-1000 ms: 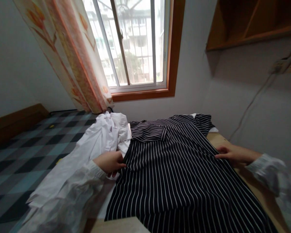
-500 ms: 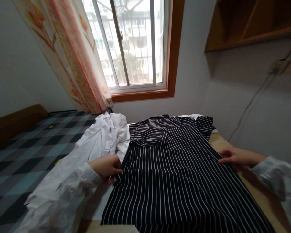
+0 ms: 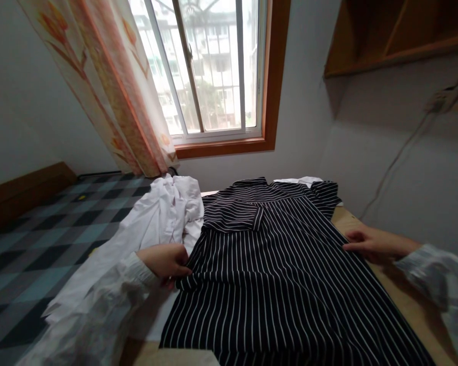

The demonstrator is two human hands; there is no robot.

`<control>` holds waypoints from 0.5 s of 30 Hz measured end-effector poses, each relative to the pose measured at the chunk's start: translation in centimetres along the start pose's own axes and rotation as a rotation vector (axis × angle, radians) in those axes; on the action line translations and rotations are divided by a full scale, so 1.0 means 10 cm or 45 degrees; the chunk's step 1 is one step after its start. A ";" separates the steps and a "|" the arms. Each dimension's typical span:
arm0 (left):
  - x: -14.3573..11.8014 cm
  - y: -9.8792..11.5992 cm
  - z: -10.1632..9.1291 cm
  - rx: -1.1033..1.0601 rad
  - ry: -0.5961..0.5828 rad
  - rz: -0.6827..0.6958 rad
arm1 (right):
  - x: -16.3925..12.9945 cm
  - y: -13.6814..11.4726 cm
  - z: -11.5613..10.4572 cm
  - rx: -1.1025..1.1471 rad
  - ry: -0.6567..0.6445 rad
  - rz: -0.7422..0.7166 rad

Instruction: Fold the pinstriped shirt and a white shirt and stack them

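A black shirt with white stripes (image 3: 275, 264) lies spread over the table, its collar end toward the window and one short sleeve folded across its upper part. My left hand (image 3: 169, 262) pinches the shirt's left edge about midway down, raising a small crosswise fold there. On the opposite side, my right hand (image 3: 370, 243) has the right edge between thumb and fingers. Both hands are closed; some fingertips are hidden under the cloth. A crumpled white shirt (image 3: 171, 213) lies left of the striped one, partly behind my left forearm.
A bed with a dark checked cover (image 3: 95, 213) stands at the left. The wooden table (image 3: 345, 221) shows along the right edge of the shirt. Beyond are a window (image 3: 217, 76) and a flowered curtain (image 3: 110, 86). A wall shelf (image 3: 397, 40) and a hanging cable (image 3: 395, 157) are at the right.
The crosswise fold by my left hand has become more raised and rumpled. Both hands keep nearly the same places on the shirt edges; the camera view has shifted slightly.
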State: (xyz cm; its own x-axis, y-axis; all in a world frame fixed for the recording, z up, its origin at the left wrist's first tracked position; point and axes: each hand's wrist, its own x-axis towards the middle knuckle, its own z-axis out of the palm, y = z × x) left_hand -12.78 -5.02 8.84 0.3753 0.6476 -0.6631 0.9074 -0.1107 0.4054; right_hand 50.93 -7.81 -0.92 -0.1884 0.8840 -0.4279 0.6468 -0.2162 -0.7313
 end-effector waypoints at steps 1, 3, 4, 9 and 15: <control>0.02 0.01 -0.03 -0.003 0.078 0.003 | 0.01 0.00 -0.01 -0.008 0.026 0.042; 0.10 0.04 -0.10 -0.021 0.277 0.022 | 0.08 -0.03 -0.03 -0.001 0.139 0.045; 0.16 0.07 -0.15 -0.034 0.378 0.026 | 0.13 -0.05 -0.03 0.009 0.212 0.024; 0.66 0.18 -0.44 -0.099 0.777 -0.093 | 0.55 -0.14 -0.07 0.012 0.518 -0.046; 1.09 0.14 -0.54 -0.283 0.782 -0.186 | 0.90 -0.05 -0.13 -0.179 0.741 -0.181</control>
State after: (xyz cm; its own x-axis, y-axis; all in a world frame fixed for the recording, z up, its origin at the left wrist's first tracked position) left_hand -8.43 6.00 5.59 0.0160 0.9630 -0.2690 0.8555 0.1261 0.5023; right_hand 49.83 0.77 -3.73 0.1287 0.9900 0.0581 0.7436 -0.0576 -0.6661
